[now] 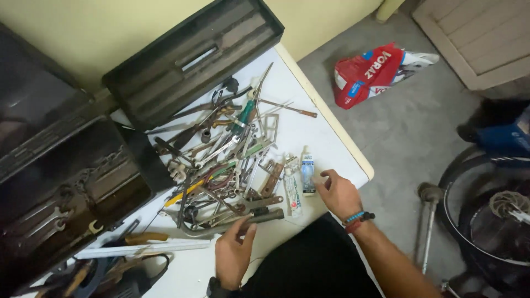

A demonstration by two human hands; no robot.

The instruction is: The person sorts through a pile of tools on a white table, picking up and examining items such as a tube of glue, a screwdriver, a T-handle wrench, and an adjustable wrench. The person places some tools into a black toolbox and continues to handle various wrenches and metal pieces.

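Note:
A heap of metal hand tools (226, 165) lies spread on a white table (309, 132): wrenches, pliers, screwdrivers, a green-handled tool. My left hand (233, 254) rests at the near edge of the heap, fingers touching a dark metal bar (262, 216). My right hand (338, 193) hovers beside a small white and blue tube (307, 171), fingers curled and apart, holding nothing. A second white tube (293, 193) lies next to it.
An open black metal toolbox (72, 182) sits at the left, its tray lid (193, 55) raised. A folding ruler (143, 249) lies at the near left. On the floor are a red and white bag (370, 72) and a bicycle wheel (486, 209).

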